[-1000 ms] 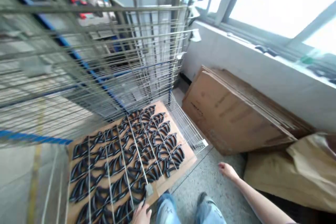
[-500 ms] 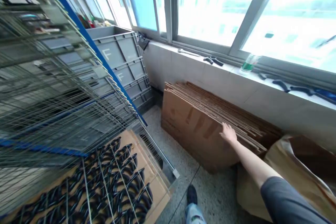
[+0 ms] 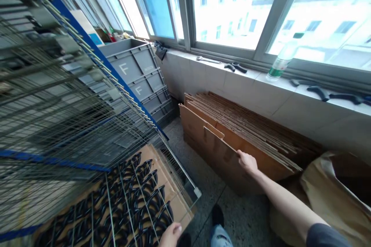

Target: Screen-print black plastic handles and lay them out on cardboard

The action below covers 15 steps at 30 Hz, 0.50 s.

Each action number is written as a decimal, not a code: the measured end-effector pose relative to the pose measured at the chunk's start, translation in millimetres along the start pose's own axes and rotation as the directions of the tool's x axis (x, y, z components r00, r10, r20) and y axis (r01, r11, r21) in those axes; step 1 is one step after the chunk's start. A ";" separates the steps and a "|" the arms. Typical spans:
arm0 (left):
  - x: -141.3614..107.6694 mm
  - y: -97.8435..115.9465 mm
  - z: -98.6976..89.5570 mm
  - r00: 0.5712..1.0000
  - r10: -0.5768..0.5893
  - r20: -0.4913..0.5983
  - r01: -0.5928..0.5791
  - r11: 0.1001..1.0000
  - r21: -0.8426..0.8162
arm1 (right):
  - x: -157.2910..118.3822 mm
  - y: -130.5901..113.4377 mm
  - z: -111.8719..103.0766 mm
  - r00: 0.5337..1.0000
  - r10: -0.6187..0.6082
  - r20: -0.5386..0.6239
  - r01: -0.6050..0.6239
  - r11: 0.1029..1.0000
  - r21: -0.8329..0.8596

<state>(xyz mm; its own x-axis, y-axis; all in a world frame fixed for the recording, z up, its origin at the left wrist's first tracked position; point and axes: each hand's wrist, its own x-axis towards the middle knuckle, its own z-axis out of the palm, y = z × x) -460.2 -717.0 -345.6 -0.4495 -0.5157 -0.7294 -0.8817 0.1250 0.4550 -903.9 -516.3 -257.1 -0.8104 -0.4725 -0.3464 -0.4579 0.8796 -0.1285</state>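
My right hand (image 3: 247,161) grips the top edge of the front cardboard sheet (image 3: 210,142), thumb and fingers closed over it. This brown sheet tilts away from the stack of flattened cardboard (image 3: 246,123) leaning against the wall, so a gap shows between them. A cut-out notch breaks its upper edge. My left hand (image 3: 171,234) enters at the bottom edge of the view, its fingers loosely curled and nothing visible in them. It is beside the wire rack's lowest shelf, where rows of black curved parts (image 3: 139,200) lie on cardboard.
A wire rack with blue posts (image 3: 116,75) stands on the left. Grey crates (image 3: 137,65) are stacked behind it. On the windowsill are a wrench (image 3: 208,60), black curved pieces (image 3: 319,92) and a bottle (image 3: 281,61). A large brown paper bag (image 3: 315,189) stands at right.
My right hand has closed on the front cardboard sheet and pulled its top away from the stack. My left hand has come into view at the bottom.
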 end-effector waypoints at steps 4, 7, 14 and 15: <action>-3.7 7.7 -13.3 0.986 0.141 0.093 -0.148 0.986 0.077 | -50.0 -29.9 -33.3 0.999 -0.013 -0.039 0.014 1.000 0.010; -2.5 11.2 -21.8 0.965 0.218 0.145 -0.240 0.958 0.158 | -107.2 -40.3 -77.6 0.996 0.004 -0.087 -0.002 1.000 0.019; -8.0 15.7 -9.8 0.847 0.357 0.394 -0.455 0.870 0.189 | -312.6 -37.7 -218.3 0.942 0.217 -0.254 -0.217 0.976 0.029; -11.7 17.0 -4.0 0.823 0.376 0.425 -0.486 0.854 0.186 | -344.0 -34.6 -237.1 0.935 0.221 -0.276 -0.219 0.975 0.038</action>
<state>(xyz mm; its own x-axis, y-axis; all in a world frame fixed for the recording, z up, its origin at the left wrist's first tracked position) -469.3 -712.2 -327.3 -0.7628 -0.0170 -0.6464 -0.5607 0.5151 0.6482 -696.0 -397.2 86.9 -0.9601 -0.2627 -0.0962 -0.2551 0.9632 -0.0843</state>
